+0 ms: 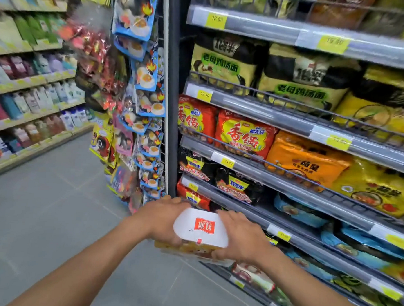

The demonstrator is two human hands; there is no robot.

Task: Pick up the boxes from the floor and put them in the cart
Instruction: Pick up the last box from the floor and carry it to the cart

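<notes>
Head view looks down a shop aisle. Grey shelving (313, 158) fills the right side, its tilted tiers packed with instant-noodle multipacks (244, 136) in yellow, red, orange and blue, with yellow price tags (204, 94) along the rails. A hanging rack of snack packets (144, 79) stands at the shelf end, and further shelves of bottles (30, 97) run along the left. Grey floor (41, 214) spreads below. Both forearms reach forward, and the box (201, 232), white-topped with a red logo and orange printed sides, is held in the air between them, just in front of the lower shelves. Left hand (162, 218) wraps its left end, fingers curled over the top edge and side. Right hand (241, 239) clasps the right end, fingers spread across the top and pressed to it.
</notes>
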